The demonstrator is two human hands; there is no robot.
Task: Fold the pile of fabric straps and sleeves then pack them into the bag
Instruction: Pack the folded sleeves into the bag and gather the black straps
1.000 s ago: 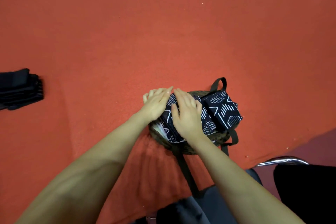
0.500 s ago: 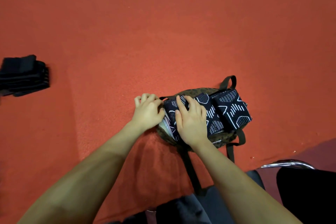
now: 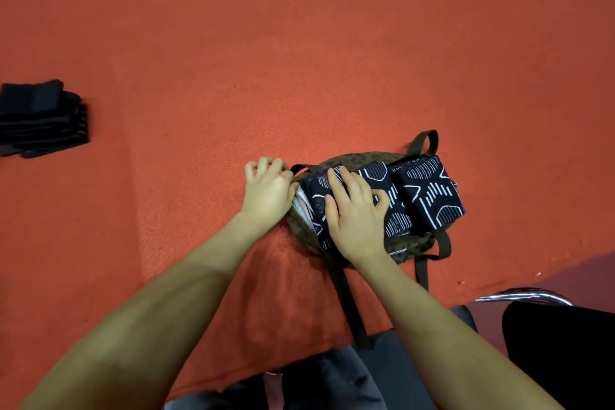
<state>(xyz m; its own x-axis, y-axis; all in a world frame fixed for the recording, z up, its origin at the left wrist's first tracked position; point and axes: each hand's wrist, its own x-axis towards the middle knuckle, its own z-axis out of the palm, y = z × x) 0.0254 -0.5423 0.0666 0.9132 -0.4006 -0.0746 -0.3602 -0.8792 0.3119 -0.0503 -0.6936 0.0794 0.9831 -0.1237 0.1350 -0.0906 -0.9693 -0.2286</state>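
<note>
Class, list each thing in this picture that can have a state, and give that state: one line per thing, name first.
bag: open, stuffed with folded fabric
left patterned bundle: folded, in the bag, pressed by the right hand
right patterned bundle: folded, sticking out of the bag
black stack: folded, on the red surface, apart from the bag
left hand: fingers curled at the bag's left edge
right hand: flat on the fabric

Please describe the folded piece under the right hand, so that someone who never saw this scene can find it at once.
On the red carpet lies an open olive patterned bag with dark straps. Two folded black pieces with white line patterns sit side by side in its mouth. The one meant is the left piece, pressed by the right hand; the right piece is untouched.
</note>
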